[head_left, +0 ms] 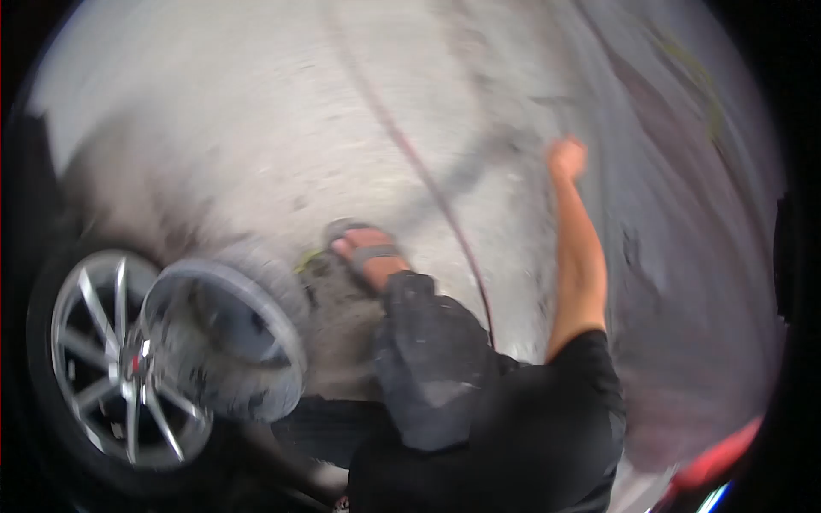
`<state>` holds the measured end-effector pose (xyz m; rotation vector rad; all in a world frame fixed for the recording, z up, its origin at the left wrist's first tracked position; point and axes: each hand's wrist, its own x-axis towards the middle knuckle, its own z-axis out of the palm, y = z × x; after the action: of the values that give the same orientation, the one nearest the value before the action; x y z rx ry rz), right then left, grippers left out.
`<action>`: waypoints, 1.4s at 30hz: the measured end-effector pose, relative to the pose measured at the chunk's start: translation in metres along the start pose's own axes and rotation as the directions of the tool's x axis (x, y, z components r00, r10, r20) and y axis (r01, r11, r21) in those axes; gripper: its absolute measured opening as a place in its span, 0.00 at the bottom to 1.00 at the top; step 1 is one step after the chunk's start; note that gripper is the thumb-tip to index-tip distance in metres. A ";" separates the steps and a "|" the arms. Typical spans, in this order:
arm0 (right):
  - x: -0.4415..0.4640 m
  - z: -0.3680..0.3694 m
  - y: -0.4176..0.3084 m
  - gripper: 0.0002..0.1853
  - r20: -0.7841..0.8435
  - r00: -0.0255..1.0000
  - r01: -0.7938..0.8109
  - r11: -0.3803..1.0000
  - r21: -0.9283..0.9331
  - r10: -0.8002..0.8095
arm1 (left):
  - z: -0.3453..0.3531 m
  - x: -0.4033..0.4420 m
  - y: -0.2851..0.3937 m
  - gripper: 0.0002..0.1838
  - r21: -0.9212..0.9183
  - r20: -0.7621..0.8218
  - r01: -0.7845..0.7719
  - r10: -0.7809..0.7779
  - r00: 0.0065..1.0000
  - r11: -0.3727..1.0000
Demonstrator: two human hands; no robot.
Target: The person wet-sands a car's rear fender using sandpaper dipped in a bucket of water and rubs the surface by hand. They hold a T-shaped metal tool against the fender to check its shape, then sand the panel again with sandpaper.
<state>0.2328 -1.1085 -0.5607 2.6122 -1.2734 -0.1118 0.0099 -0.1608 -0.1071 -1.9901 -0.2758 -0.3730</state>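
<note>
My right hand (567, 158) is at the end of my outstretched arm, at the upper right, over the pale floor. Its fingers look curled into a fist; blur hides whether anything is in them. It is close to the edge of a large grey-purple surface (684, 282), perhaps a sheet. Nowhere does my left hand show. At the lower left stands a car wheel (109, 350) with silver spokes and a dark tyre. Beside it is a hollow, round grey container (295, 376), bucket-like and dirty, tilted toward me.
A thin reddish hose (428, 175) runs across the concrete floor (239, 111) toward my knee. My sandalled foot (372, 252) rests on the floor near a small yellow-green thing (306, 261). Something red (718, 457) shows at the lower right.
</note>
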 end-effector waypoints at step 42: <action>-0.417 -0.241 -0.262 0.09 -0.653 -0.217 0.635 -0.613 0.470 -0.725 | -0.015 -0.030 -0.008 0.52 -0.098 0.149 0.244 -0.229 0.962 0.965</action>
<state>0.2169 -0.5831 -0.4041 3.3693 2.0828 0.1842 -0.0231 -0.1721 -0.1060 -2.1063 -0.5955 -0.4124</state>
